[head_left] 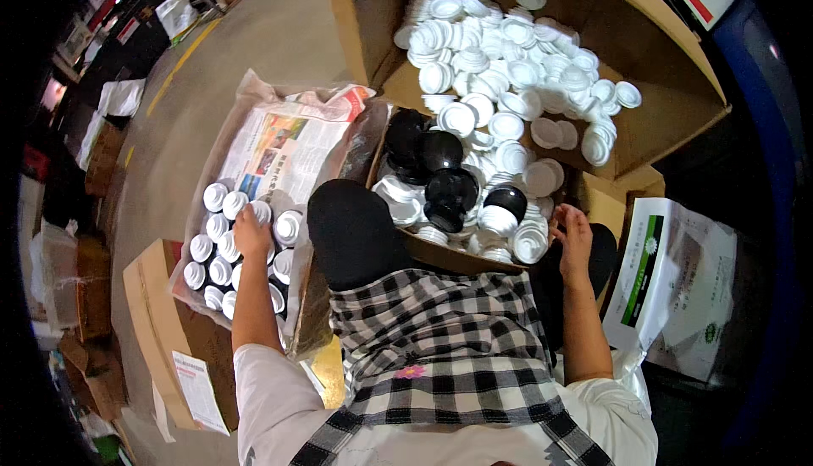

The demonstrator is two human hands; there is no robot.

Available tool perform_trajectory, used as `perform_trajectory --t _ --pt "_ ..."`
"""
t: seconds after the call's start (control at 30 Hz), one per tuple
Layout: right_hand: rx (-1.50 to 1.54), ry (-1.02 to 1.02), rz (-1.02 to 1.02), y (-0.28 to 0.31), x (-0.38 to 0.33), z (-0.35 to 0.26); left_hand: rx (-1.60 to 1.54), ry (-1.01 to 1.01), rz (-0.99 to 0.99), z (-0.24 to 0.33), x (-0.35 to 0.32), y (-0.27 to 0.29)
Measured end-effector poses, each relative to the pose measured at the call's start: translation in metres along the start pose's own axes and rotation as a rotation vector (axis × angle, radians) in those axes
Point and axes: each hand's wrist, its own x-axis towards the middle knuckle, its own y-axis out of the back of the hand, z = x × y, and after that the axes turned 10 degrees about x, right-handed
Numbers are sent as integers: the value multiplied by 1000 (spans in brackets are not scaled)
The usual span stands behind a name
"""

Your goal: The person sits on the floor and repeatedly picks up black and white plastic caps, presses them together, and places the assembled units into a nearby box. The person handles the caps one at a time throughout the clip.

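In the lined box (334, 152) on the left, several dark jars with stepped white lids stand close together. My left hand (251, 233) reaches among them, its fingers closed at a white-lidded jar (261, 211). My right hand (574, 233) is raised beside the right edge of the middle carton, fingers loosely bent and apart, with nothing visible in them. That carton (449, 257) holds loose white lids (511, 158) and several glossy black jars (441, 151). One black jar (508, 199) there lies tilted with a white lid on it.
Beyond the middle carton, a large open cardboard box (660, 119) holds a heap of white lids (508, 51). Newspaper (284, 148) lines the left box. A closed cardboard box (157, 322) stands left of my arm, and a white printed package (677, 288) lies at the right.
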Motion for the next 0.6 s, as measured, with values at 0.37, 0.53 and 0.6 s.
perform_trajectory --t 0.37,0.53,0.6 --pt "-1215 613 -538 -48 11 34 -821 -504 304 228 -86 123" --pt "-1127 463 -539 -55 19 37 -1343 -509 -223 311 -153 128" --pt "-1040 435 -498 -52 21 38 -1543 -258 -574 323 -168 118"
